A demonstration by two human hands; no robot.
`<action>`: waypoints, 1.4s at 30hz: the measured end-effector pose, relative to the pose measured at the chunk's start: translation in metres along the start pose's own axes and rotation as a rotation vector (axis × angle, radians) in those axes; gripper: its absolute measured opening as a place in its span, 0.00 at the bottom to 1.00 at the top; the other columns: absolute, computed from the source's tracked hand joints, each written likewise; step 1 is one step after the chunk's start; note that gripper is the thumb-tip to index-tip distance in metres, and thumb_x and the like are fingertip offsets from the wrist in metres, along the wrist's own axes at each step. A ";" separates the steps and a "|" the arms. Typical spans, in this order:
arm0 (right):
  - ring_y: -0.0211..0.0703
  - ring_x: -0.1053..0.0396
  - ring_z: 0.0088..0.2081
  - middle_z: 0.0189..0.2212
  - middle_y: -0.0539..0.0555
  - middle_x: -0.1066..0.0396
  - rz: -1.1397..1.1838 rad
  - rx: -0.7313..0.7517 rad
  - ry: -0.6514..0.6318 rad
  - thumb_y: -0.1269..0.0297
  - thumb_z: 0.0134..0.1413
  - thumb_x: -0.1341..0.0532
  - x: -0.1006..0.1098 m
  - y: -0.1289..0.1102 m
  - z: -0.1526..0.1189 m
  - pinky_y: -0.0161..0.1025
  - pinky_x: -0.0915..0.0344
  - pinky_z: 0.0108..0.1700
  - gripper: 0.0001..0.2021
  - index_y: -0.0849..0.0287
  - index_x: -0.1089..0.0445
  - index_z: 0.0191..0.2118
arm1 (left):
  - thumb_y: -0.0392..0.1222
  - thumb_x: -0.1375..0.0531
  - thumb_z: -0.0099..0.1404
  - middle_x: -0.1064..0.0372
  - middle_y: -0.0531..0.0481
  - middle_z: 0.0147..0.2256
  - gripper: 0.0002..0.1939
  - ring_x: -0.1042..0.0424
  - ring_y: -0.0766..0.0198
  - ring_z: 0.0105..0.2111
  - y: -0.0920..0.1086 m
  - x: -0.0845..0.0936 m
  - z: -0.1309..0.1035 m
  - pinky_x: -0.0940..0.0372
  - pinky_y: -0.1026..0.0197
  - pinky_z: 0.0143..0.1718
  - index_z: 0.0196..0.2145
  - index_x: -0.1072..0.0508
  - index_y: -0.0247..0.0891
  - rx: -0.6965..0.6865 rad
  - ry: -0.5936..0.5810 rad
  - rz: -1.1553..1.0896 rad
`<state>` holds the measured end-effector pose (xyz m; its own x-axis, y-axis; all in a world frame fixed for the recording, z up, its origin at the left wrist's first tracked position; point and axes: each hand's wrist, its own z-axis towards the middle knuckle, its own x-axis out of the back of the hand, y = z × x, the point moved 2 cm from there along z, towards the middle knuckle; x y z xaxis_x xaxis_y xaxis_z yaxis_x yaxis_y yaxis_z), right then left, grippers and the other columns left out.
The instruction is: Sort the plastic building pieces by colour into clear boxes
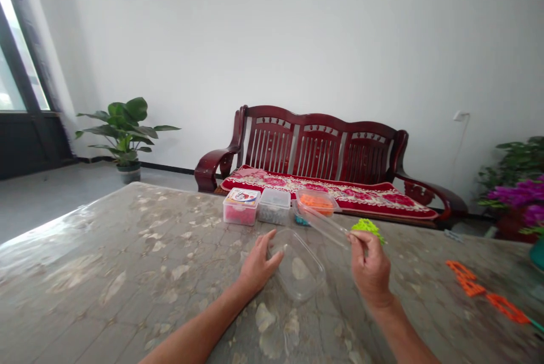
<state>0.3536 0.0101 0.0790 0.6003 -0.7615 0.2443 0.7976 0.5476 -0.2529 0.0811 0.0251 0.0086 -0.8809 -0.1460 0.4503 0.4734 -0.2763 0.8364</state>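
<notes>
A clear plastic container (300, 273) stands on the table with its open top up. My left hand (258, 262) is at its left end, thumb and fingers curved around the rim. Pinched between the thumb and fingers of my right hand (372, 265) is a clear plastic lid (327, 227), raised and tilted above the table, right of the container. Just behind the right hand lies a pile of bright yellow-green pieces (368, 228).
Farther back stand a box of pink pieces (240, 215), a box of grey pieces (274, 214) and a tub of orange pieces (317, 204). Joined orange pieces (465, 279) lie at right. A wooden bench (318, 148) is behind the patterned table (170, 296).
</notes>
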 end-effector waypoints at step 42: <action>0.55 0.29 0.51 0.48 0.56 0.25 -0.405 -0.300 -0.844 0.59 0.56 0.46 0.119 0.123 -0.051 0.55 0.37 0.55 0.14 0.52 0.24 0.41 | 0.45 0.28 0.51 0.47 0.41 0.67 0.12 0.40 0.44 0.63 -0.006 0.016 0.009 0.40 0.45 0.61 0.32 0.21 0.41 -0.384 -0.224 0.203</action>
<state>0.5199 -0.0307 0.0296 0.2229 -0.3103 0.9241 0.9744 0.1000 -0.2014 0.0645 0.0329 0.0131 -0.7287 -0.0369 0.6838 0.5632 -0.6003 0.5678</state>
